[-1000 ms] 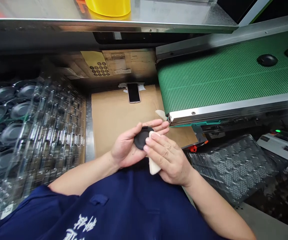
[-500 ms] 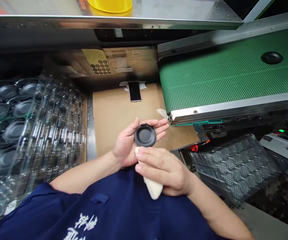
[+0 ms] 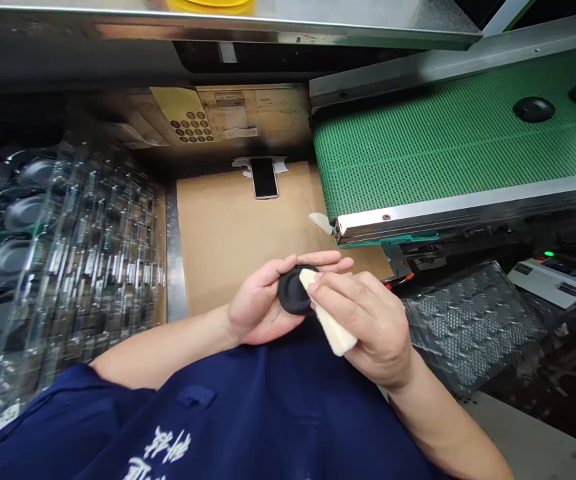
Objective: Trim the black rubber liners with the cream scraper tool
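My left hand (image 3: 260, 300) is palm up, cradling a small round black dish-shaped part (image 3: 291, 293), with the thumb at its rim and the fingers stretched out behind it. Between the fingers of my right hand (image 3: 368, 320) is a folded cream cloth (image 3: 335, 333). The cloth's tip lies against the right side of the black part and covers some of its recess. Both hands are close in front of my chest, above the near edge of a cardboard sheet (image 3: 228, 233).
Clear plastic trays (image 3: 113, 240) holding similar black parts stand at left. A green conveyor belt (image 3: 418, 153) at right carries black round pieces (image 3: 533, 109). A phone (image 3: 265, 179) lies on the cardboard. More moulded trays (image 3: 473, 320) sit lower right. A metal shelf (image 3: 318, 17) crosses the top.
The right hand has moved right and up, bringing the cloth's tip onto the face of the black part. My left hand has lowered slightly and the part is tilted differently.
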A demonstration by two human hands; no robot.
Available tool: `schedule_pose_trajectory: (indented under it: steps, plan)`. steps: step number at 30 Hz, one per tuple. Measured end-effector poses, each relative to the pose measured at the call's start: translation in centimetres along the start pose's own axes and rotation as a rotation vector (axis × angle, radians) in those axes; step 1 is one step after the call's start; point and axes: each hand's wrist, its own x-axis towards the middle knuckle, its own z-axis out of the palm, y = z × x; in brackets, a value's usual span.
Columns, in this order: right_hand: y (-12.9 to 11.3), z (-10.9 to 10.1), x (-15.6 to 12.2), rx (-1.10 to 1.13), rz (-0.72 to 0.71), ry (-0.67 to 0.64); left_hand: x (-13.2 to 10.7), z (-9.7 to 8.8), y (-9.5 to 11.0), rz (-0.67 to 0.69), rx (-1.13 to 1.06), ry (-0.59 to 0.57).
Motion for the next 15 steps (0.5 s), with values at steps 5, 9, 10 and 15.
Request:
schedule_pose_trajectory:
  steps: [5, 9, 10, 15]
  plan:
    - [0.12, -0.38, 0.15, -0.025, -0.013, -0.051, 0.02, -0.03, -0.14, -0.055, -0.016, 0.030]
    - [-0.12, -0.72, 0.29, -0.085, -0.018, -0.053, 0.03, -0.05, -0.22, -0.034, 0.002, 0.059]
    - [-0.16, -0.74, 0.32, -0.056, -0.026, -0.051, 0.05, -0.05, -0.25, -0.051, 0.002, 0.053]
    - [-0.21, -0.98, 0.33, -0.052, -0.003, -0.072, 0.19, -0.16, -0.36, -0.061, -0.008, 0.031]
